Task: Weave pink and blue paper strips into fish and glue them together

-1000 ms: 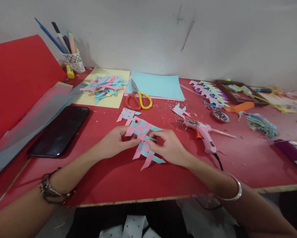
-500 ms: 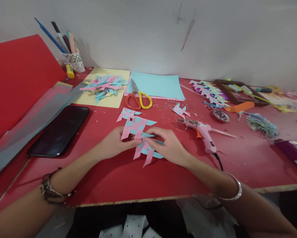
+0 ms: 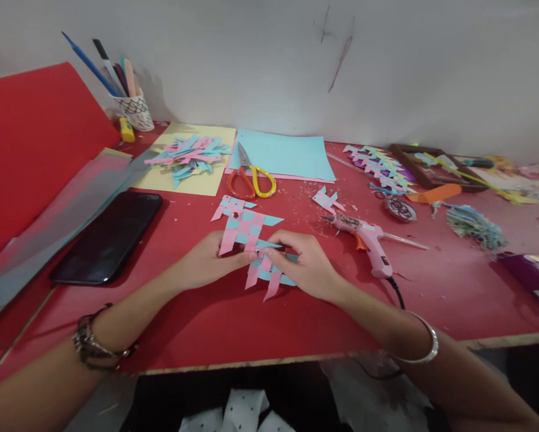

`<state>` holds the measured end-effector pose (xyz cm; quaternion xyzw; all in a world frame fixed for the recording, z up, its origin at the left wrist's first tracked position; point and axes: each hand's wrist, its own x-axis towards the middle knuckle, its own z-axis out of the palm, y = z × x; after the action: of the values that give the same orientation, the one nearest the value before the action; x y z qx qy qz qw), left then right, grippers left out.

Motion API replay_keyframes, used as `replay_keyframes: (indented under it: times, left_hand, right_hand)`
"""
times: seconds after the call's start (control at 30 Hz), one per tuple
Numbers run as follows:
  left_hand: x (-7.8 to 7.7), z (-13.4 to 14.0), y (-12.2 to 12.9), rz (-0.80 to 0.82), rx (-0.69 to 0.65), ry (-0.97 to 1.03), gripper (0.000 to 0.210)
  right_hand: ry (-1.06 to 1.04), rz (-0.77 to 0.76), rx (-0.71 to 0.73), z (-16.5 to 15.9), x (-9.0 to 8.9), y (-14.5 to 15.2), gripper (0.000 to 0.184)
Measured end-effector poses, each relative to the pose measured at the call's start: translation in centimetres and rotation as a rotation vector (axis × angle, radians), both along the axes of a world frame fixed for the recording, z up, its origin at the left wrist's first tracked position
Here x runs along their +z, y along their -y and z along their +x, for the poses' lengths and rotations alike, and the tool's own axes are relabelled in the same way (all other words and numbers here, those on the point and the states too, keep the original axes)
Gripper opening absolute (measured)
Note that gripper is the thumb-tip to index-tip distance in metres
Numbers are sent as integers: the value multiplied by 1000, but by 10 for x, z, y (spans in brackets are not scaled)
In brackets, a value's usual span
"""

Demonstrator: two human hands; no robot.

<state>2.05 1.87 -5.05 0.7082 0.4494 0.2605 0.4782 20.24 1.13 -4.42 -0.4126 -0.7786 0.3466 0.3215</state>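
My left hand (image 3: 210, 261) pinches a woven pink-and-blue paper fish (image 3: 246, 228) that has a small round eye near its top left. In my right hand (image 3: 303, 264) is a second woven paper fish (image 3: 272, 270), its eye showing between my two thumbs. Both fish overlap where the thumbs meet, and my fingers behind them are hidden. Just beyond the left fish lies a smaller woven fish (image 3: 232, 206). Another little paper fish (image 3: 327, 199) rests on the red table, near the nozzle of a pink glue gun (image 3: 372, 240).
Scissors (image 3: 251, 177) lie across blue paper sheets (image 3: 287, 153). Cut paper strips (image 3: 197, 153) are heaped on yellow paper (image 3: 200, 187). A black phone (image 3: 110, 237) is at left, a pen cup (image 3: 137, 111) behind it. Right are woven fish (image 3: 380, 168), a wooden frame (image 3: 431, 168) and a purple stapler-like object (image 3: 530, 276).
The right-hand fish has shifted slightly to the right, and the left-hand one has tilted a little. Both hands stay in nearly the same place; the other things are unmoved.
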Motion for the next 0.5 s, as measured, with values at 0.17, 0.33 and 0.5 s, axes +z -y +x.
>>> replay_keyframes:
  times: [0.17,0.33,0.5]
  left_hand:
    - [1,1,0,-4,34,10,30]
    - [3,2,0,0,87,-35,32]
    - [5,3,0,-5,57,-19,30]
  right_hand:
    - [13,-1,-19,0,-3,-2,10]
    - [51,-10,-20,1,-4,-3,18]
    - [56,-14,4,2,-2,-3,21]
